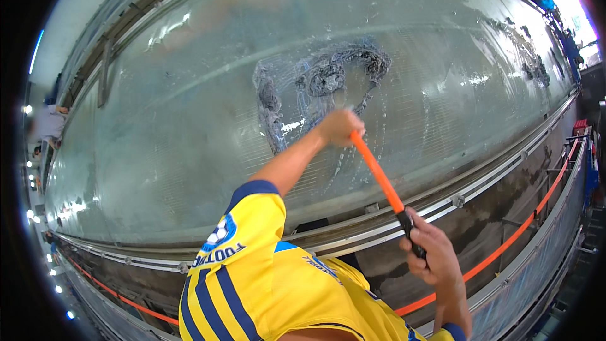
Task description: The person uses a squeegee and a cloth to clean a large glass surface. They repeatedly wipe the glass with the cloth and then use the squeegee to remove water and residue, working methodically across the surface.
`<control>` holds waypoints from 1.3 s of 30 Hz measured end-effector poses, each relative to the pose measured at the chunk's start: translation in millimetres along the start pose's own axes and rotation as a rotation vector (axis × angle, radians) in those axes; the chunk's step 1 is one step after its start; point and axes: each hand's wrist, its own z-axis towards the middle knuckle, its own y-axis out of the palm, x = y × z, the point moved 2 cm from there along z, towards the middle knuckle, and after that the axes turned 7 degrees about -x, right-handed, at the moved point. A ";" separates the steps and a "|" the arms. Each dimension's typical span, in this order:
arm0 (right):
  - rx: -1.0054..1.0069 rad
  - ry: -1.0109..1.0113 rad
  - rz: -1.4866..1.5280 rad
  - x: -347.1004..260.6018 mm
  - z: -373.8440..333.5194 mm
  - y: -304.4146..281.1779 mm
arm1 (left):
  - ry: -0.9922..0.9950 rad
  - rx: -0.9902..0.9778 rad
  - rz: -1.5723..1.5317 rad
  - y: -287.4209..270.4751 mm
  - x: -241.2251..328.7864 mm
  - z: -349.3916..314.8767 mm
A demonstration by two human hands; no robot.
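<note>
The orange pole [379, 170] slants across the centre of the frame and down to the right of centre, its long axis running from upper left to lower right, steeper than it is level. Its black grip [404, 220] forms the lower-right end, pointing toward the bottom of the frame, while the upper-left end of the visible orange shaft meets the left hand [343, 127]. That hand, near the middle of the frame, is closed around the shaft; whether the pole runs on beyond it cannot be told. The right hand [434, 249], lower right of centre, has its fingers curled about the black grip. A bare left forearm reaches up from a yellow sleeve [252, 221] with dark blue stripes. Beyond the left hand, on the broad, wet, greenish worktop [208, 120], lies a dark, wet, clumped mass [325, 79], its strands bunched in loops in the upper middle of the frame. More dark clumps [535, 69] lie toward the upper right. A metal rail [492, 180] follows the worktop's near edge, and an orange band [505, 246] curves through the lower right. Another person [49, 121] in light clothing shows at the left edge.
</note>
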 end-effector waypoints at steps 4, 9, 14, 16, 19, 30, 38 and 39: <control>-0.094 0.028 -0.104 75.3 -62.4 -56.3 | -0.112 -0.007 0.105 18.2 125.9 -71.3; -0.267 0.070 -0.460 88.9 -21.6 -58.9 | -0.330 -0.040 0.055 15.3 234.6 -157.5; -0.266 -0.511 -0.569 51.6 147.4 -102.8 | -0.894 0.238 0.284 -22.1 208.3 -244.3; 0.351 -0.993 -1.440 28.9 182.2 -82.7 | -1.139 0.393 0.411 -47.6 194.9 -288.1; 0.266 -0.900 -1.797 24.2 240.1 -78.2 | -1.302 0.554 0.577 -81.3 158.3 -336.3; 0.719 -0.874 -1.860 -234.6 414.8 -18.5 | -1.118 -0.018 0.550 -67.4 88.0 -203.1; 0.086 -1.188 -1.908 -211.2 468.1 67.5 | -1.169 0.387 0.590 -116.5 -102.8 -121.0; 0.038 -1.175 -1.827 -198.3 462.3 72.9 | -1.088 0.424 0.555 -109.3 -114.9 -117.6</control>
